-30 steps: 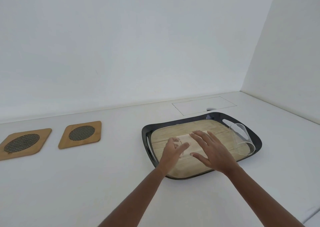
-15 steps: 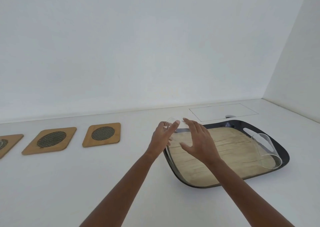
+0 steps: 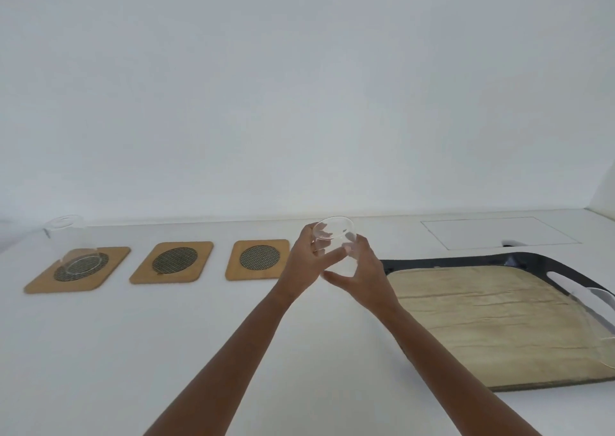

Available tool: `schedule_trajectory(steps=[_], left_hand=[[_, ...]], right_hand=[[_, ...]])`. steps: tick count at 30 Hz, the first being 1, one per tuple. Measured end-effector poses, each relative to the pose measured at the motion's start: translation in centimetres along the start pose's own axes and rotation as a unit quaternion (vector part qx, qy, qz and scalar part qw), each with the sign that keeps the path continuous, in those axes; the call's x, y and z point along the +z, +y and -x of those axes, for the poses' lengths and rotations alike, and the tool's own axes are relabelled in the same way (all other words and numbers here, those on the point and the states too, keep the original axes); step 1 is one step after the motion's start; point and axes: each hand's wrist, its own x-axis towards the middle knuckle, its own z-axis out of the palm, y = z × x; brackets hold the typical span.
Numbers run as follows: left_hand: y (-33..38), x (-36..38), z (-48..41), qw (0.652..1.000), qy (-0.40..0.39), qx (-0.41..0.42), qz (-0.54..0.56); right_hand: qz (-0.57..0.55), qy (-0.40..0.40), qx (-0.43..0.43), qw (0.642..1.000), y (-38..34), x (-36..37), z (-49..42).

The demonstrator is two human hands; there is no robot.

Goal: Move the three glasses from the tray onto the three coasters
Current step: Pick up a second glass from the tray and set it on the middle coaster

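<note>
A clear glass [image 3: 332, 241] hangs in the air just left of the tray, held between my left hand [image 3: 304, 262] and my right hand [image 3: 361, 274]. Three wooden coasters with dark mesh centres lie in a row at the left. The left coaster [image 3: 109, 262] carries a clear glass [image 3: 71, 246]. The middle coaster [image 3: 173, 262] and the right coaster [image 3: 258, 259] are bare. A third glass [image 3: 599, 322] stands at the right end of the black tray [image 3: 515, 259], cut off by the frame edge.
The tray has a wood-look floor and a handle slot [image 3: 565, 277] at its right end. A rectangular flush panel [image 3: 496, 232] is set in the white counter behind the tray. White walls close off the back and the right.
Both hands lifted the glass off the tray and carried it left, past the tray's left rim. The view swung left, bringing the third coaster with its glass into sight.
</note>
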Motion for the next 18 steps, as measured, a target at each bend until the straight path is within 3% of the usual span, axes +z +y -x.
schedule_trajectory(steps=[6, 10, 18], left_hand=[[0.0, -3.7, 0.4, 0.982, 0.122, 0.034, -0.142], [-0.5, -6.0, 0.8, 0.965, 0.2, 0.019, -0.168], [-1.8, -10.6, 1.2, 0.959, 0.229, -0.017, -0.168]], right_hand=[[-0.061, 0.041, 0.004, 0.997, -3.4, 5.3, -0.9], [-0.071, 0.054, -0.004, 0.996, -5.1, 8.8, -1.1], [-0.113, 0.05, 0.003, 0.992, -6.8, 14.1, -1.8]])
